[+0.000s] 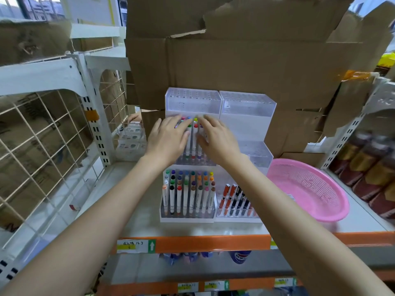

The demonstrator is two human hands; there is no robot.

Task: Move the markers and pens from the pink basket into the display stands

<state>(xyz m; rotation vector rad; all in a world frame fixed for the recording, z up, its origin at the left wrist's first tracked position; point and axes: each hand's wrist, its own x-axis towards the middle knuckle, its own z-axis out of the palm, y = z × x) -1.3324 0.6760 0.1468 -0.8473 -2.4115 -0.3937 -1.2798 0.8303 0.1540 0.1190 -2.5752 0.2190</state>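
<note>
The markers (193, 144) in the middle tier of the left display stand (192, 101) are touched by the left hand (168, 139) and right hand (215, 139), fingers straight and released.

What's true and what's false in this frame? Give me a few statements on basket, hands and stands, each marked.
1. The pink basket holds no markers or pens. True.
2. Both hands are in the basket. False: the left hand and right hand are on the markers in the middle tier of the left stand.
3. The front tier of the right stand holds orange and black pens. True.
4. Both stands' top tiers are full. False: both look empty.
</note>
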